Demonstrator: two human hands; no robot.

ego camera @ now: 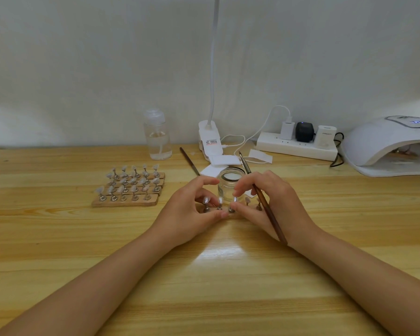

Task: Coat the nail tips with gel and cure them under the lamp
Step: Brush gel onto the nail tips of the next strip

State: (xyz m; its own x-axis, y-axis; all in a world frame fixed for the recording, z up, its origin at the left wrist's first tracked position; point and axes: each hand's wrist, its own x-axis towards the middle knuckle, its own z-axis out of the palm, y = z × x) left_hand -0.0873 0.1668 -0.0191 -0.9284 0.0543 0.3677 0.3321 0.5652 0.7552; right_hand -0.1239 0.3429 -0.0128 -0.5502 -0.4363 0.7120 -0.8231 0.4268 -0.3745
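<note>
A wooden strip with several nail tips on metal stands (220,206) lies in front of me at the table's middle. My left hand (190,209) curls round its left end, thumb at the front edge. My right hand (269,202) holds a brown gel brush (264,202) slanted across the palm, and its finger and thumb pinch one nail tip stand (232,207). A small open glass jar (229,181) stands just behind the strip. The white curing lamp (388,146) sits at the far right, its display lit, with another strip inside.
Three more wooden strips of nail tips (129,187) lie to the left. Behind are a clear pump bottle (157,135), a second brush (189,161), white wipes (222,161), a clip lamp base (209,138) and a power strip (296,145) with cables.
</note>
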